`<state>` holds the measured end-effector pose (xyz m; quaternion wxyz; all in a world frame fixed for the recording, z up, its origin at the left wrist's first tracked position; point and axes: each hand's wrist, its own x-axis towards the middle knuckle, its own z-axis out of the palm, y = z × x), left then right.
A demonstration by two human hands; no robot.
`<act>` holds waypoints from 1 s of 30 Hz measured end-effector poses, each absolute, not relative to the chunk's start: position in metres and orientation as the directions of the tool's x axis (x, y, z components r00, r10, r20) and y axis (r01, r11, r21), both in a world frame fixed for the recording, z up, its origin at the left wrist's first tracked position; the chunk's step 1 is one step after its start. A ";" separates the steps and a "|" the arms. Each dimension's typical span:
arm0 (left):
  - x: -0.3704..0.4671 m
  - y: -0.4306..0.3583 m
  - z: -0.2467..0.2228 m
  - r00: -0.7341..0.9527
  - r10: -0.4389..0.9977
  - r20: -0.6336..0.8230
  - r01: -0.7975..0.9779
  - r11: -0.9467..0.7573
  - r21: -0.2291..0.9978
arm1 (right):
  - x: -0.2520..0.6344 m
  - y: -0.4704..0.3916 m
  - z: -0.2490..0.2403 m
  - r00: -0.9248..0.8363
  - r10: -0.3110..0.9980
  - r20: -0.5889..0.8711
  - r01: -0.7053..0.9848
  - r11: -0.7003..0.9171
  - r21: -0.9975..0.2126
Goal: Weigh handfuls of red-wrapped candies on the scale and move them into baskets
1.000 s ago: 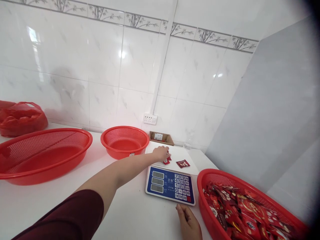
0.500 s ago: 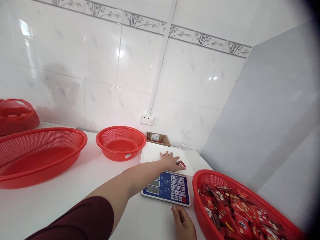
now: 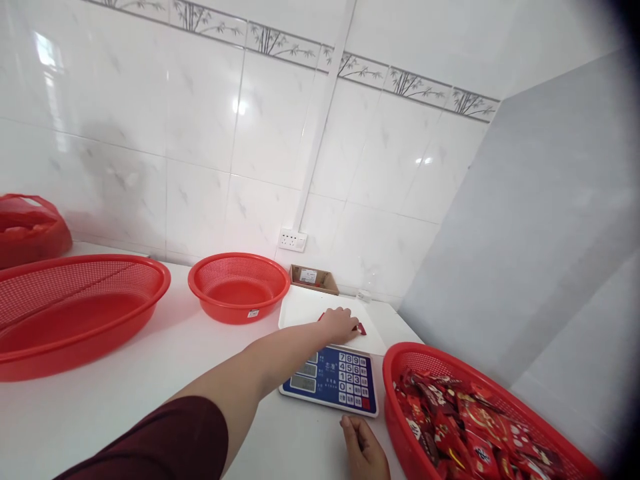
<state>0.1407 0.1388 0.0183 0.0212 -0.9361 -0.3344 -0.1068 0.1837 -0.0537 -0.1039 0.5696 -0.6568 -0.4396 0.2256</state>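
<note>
My left hand (image 3: 340,325) reaches across to the white weighing tray (image 3: 301,305) of a digital scale. Its fingers are curled down around a small red wrapped packet (image 3: 361,329), whose ends stick out on both sides of the hand. Most of the packet is hidden under the fingers. Below the tray is the scale's blue keypad panel (image 3: 333,377) with grey displays. My right hand (image 3: 365,448) rests in front of the scale at the bottom of the view, fingers curled and thumb against them, with nothing seen in it.
At the right, a red basket (image 3: 395,413) holds many red wrapped packets (image 3: 465,427). Two more red baskets, one round (image 3: 240,313) and one larger (image 3: 100,337), stand to the left. Behind are a cardboard box (image 3: 314,280), a clear bottle (image 3: 365,293) and a red bag (image 3: 35,230).
My left hand's spread fingers have drawn in and closed around the packet on the tray. The right hand stays in front of the scale, still curled. The view has shifted slightly.
</note>
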 end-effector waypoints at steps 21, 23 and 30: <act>0.141 0.146 0.030 0.756 0.653 0.043 0.651 -0.758 0.051 | 0.182 -0.064 -0.089 0.455 0.888 0.067 0.342 -0.105 -0.934; 0.140 0.143 0.028 0.766 0.639 0.071 0.639 -0.769 0.029 | 0.183 -0.063 -0.090 0.457 0.886 0.079 0.339 -0.091 -0.936; 0.132 0.139 0.027 0.791 0.589 0.163 0.604 -0.795 -0.057 | 0.180 -0.063 -0.091 0.486 0.867 0.108 0.321 -0.063 -0.945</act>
